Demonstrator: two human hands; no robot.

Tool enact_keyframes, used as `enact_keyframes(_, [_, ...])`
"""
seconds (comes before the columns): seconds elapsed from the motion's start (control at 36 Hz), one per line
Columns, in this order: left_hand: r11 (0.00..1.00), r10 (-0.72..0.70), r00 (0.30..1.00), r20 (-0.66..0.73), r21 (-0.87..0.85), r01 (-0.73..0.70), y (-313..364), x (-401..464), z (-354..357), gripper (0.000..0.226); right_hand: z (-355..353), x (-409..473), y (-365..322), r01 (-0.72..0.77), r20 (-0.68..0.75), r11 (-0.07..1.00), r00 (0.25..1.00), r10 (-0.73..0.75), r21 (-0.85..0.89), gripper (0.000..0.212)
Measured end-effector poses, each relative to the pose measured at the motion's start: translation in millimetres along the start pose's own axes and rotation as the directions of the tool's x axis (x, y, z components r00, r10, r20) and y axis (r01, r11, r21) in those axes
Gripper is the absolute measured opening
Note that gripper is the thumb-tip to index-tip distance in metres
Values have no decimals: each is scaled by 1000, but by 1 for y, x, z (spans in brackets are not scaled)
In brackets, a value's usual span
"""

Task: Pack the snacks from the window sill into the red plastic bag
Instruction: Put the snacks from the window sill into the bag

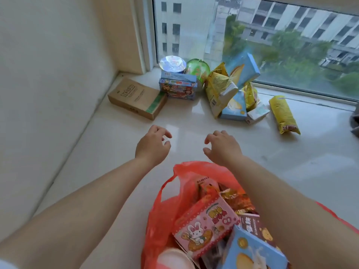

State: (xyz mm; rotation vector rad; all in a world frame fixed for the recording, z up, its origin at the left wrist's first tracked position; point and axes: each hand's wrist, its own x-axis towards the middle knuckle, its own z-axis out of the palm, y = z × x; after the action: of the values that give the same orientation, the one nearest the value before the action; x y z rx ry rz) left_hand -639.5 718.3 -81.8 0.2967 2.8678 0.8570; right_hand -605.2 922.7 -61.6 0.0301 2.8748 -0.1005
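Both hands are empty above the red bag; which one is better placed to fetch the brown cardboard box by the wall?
Probably the left hand. It hovers on the side of the brown cardboard box, with bare sill between them. The right hand would have to cross over.

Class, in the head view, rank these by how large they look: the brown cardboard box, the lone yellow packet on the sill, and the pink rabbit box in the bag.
1. Pink rabbit box, though nearness inflates it.
2. Brown cardboard box.
3. Yellow packet.
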Motion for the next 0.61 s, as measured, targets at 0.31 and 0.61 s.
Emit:
enact_keyframes(0.31, [905,-202,950,237,416,88,-94,165,-14,50,2,170,-35,-89,61,985,995,81,149,49])
enact_keyframes(0.61, [802,-50,918,393,563,-197,-122,305,-11,75,-6,308,-28,-129,-205,992,970,128,12,80])
